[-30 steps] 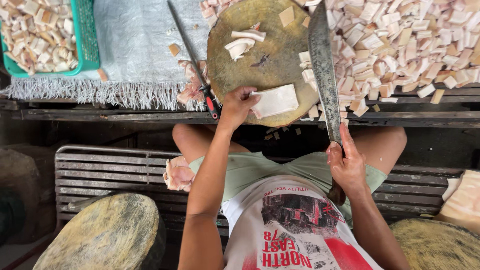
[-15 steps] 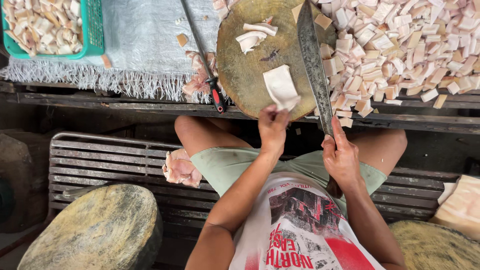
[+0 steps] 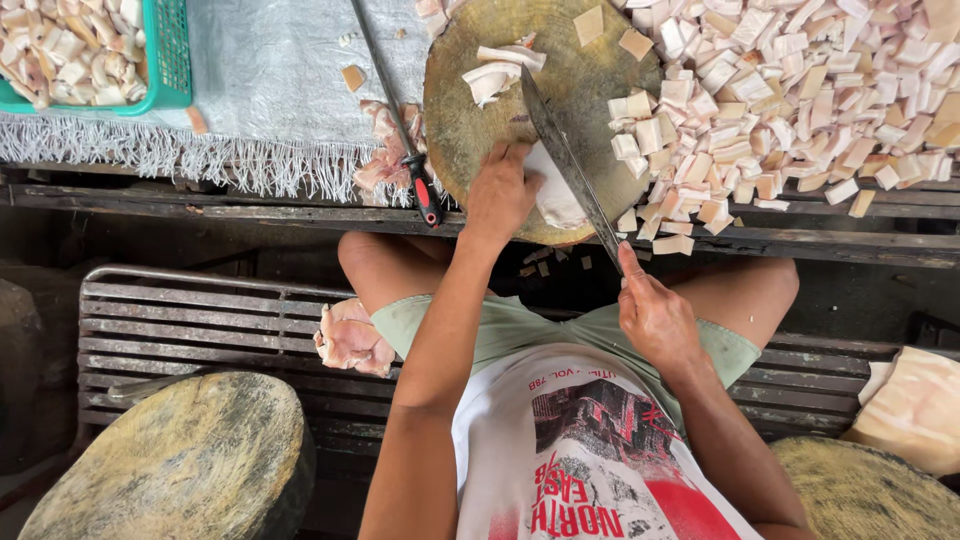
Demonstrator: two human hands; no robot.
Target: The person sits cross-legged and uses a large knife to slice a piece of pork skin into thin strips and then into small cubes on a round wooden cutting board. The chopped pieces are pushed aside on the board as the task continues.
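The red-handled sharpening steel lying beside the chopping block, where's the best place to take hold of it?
Grip the sharpening steel by its red-and-black handle end, which overhangs the near table edge. Come from the near side, left of the left hand; the thin rod lies flat among scraps, offering little purchase.

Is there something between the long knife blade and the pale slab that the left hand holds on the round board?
Nothing visible. The blade lies directly against the pale slab, beside the left hand, on the round board.
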